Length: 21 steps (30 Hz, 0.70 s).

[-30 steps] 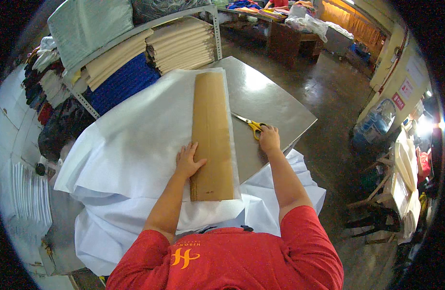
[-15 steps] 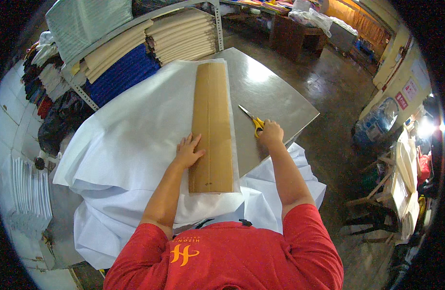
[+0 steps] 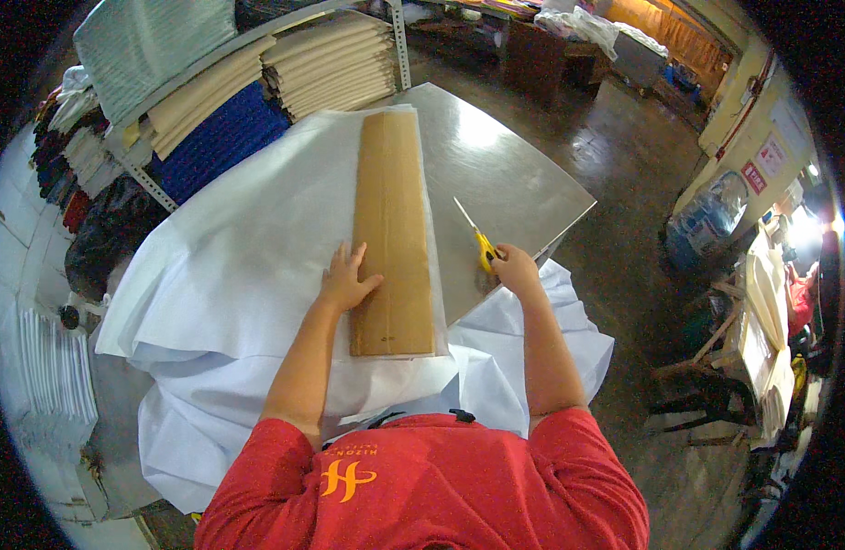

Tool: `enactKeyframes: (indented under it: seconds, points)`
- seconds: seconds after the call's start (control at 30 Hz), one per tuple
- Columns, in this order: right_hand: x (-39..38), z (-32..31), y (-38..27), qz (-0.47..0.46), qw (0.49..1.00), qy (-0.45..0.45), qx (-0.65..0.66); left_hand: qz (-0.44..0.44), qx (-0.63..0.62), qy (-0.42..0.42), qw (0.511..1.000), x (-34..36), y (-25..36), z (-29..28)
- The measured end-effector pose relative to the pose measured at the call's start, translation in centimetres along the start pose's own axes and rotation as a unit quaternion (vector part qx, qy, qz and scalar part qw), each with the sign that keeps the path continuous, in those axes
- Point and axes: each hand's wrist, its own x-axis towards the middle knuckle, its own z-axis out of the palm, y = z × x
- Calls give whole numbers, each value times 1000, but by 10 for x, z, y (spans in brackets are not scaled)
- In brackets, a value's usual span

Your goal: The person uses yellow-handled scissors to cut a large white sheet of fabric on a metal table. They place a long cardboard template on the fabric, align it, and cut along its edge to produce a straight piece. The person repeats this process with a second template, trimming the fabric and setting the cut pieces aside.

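The right hand (image 3: 516, 270) is gripping yellow-handled scissors (image 3: 486, 251) right of center, their slim metal blades now pointing more steeply up the frame than 1 second ago and standing clear of the cloth (image 3: 230, 247), suggesting no cut is happening. The left hand (image 3: 347, 279), fingers spreading wide, is still resting on long, tan, stiff cardboard (image 3: 392, 229) at center; limp white folds are draping over a shiny gray tabletop (image 3: 523, 174).

Red shirt (image 3: 422, 500), short sleeves (image 3: 592, 458), orange emblem (image 3: 346, 480) on the front — curved strokes, small lettering (image 3: 360, 450)
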Motion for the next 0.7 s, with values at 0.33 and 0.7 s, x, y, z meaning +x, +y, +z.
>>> enactKeyframes:
  seconds: [0.33, 0.7]
  points:
    - [-131, 21, 25, 55, 806, -150, 569, 341, 94, -36, 935, -111, 58, -19]
    - [-224, 34, 19, 76, 849, -303, 426, 292, 117, -22, 949, -115, 53, 6]
